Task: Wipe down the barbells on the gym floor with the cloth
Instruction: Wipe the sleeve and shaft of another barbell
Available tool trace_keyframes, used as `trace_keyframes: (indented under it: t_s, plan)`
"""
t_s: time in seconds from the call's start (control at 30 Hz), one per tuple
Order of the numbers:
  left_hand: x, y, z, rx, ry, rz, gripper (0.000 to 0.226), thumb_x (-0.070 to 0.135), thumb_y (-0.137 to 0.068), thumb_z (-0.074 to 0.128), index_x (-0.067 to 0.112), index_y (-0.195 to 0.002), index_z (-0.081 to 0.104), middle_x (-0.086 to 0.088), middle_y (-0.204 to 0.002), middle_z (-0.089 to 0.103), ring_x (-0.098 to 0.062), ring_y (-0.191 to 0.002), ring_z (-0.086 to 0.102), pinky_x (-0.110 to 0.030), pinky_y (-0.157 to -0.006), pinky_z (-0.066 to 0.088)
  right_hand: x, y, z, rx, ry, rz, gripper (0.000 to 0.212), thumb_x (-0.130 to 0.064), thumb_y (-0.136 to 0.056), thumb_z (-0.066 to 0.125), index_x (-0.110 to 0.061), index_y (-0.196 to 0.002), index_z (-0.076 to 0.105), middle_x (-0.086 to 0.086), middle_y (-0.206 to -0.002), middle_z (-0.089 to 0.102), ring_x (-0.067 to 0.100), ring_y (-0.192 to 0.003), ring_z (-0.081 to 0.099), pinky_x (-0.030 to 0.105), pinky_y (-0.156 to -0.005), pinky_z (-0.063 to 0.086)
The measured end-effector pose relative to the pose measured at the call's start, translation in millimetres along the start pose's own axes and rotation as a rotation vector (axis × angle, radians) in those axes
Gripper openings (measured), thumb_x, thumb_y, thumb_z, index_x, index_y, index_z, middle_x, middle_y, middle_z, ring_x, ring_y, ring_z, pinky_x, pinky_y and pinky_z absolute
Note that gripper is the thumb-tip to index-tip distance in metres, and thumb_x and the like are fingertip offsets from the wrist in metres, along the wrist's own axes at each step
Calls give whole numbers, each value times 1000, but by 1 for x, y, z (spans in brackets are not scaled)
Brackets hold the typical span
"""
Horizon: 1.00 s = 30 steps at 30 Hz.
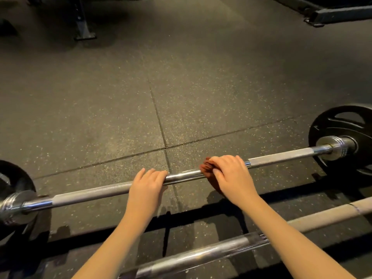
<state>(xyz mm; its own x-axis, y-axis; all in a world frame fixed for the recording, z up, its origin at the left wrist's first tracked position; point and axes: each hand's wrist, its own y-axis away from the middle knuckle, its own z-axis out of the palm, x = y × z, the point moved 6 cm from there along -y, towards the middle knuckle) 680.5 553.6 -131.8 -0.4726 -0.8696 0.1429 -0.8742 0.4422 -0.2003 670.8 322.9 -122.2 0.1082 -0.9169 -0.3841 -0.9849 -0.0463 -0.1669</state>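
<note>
A steel barbell (187,176) lies across the rubber floor with a black plate at each end. My left hand (148,187) grips its shaft near the middle, fingers curled over the top. Just to the right, my right hand (231,174) holds a rust-red cloth (207,168) wrapped round the shaft, fingers curled over it. Part of the cloth hangs below the bar, behind my wrist. A second barbell (221,246) lies nearer to me, under my forearms.
The right plate (342,125) and left plate (12,178) stand on speckled rubber tiles (120,109). A rack foot (84,33) stands at the far left and a dark steel frame base (338,15) at the far right.
</note>
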Motion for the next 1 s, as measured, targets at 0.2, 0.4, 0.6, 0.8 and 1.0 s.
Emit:
trace_keyframes:
  t_s: [0.2,0.4,0.6,0.8,1.0]
  plan:
    - [7,1,5,53,-14,-12,47,5,-60,89,4,-102,68,-9,-94,71,-33,-91,68,-47,-86,52,-25,9,12,81,18,191,41,-41,-91,29,-22,-110,61,-3,-105,59,24,-111,48,55,-109,29]
    - [-7,-7,-7,-194,82,-93,51,32,-89,66,17,-134,48,5,-121,59,-22,-121,53,-44,-109,30,2,-3,-1,18,47,77,30,-36,-92,33,-28,-103,60,-9,-92,59,20,-96,53,46,-100,35]
    - [-16,-7,-8,-301,88,-155,22,39,-95,53,27,-113,57,10,-103,61,-12,-105,56,-43,-116,18,-8,9,6,85,22,189,36,-31,-90,33,-21,-110,61,-4,-107,60,25,-112,49,56,-104,35]
    - [-12,8,-4,-16,24,-81,41,12,-63,88,12,-98,67,0,-88,67,-27,-90,66,-50,-93,47,14,7,-5,72,12,183,32,-29,-89,36,-20,-109,60,-6,-103,59,24,-107,51,50,-100,38]
    - [-7,9,-6,31,23,-62,45,13,-59,90,9,-97,67,-4,-90,70,-29,-93,67,-50,-89,50,-50,8,21,-17,-42,75,37,-41,-93,35,-23,-116,58,-6,-116,58,22,-121,44,51,-113,23]
